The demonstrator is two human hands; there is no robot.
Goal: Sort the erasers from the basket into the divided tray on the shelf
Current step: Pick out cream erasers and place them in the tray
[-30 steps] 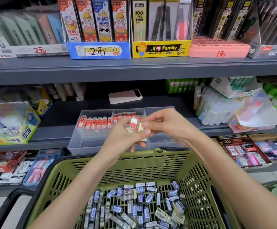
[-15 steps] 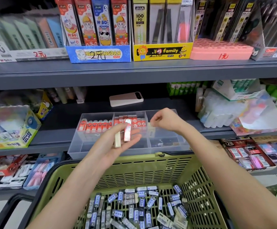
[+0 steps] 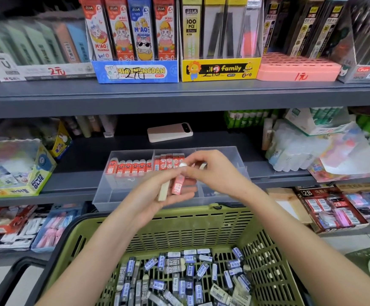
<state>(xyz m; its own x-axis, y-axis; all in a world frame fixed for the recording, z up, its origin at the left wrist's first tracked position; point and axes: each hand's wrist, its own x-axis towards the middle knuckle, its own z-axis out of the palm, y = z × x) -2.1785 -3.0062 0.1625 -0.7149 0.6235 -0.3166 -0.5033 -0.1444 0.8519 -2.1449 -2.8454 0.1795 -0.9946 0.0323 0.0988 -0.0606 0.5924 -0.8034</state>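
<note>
My left hand (image 3: 151, 199) is raised over the basket, in front of the tray, and holds two erasers against its fingers. One is a cream eraser (image 3: 163, 191), the other a red-sleeved eraser (image 3: 177, 184). My right hand (image 3: 215, 173) pinches the white top end of the red-sleeved one. The clear divided tray (image 3: 122, 195) sits on the middle shelf; red erasers (image 3: 128, 166) line its left compartment and more stand in the middle one (image 3: 168, 160). The green basket (image 3: 179, 217) below holds several blue-and-grey sleeved erasers (image 3: 179, 274).
A pink phone (image 3: 169, 132) lies on the shelf behind the tray. A glue box (image 3: 25, 173) stands to the left, and bagged goods (image 3: 325, 155) crowd the right. Boxes of pencil leads fill the upper shelf (image 3: 179, 96). More eraser boxes (image 3: 330, 206) sit on the lower shelf.
My right hand left the left hand, reached over the tray's right side, then returned to pinch the red-sleeved eraser. The left hand lowered a little with its two erasers.
</note>
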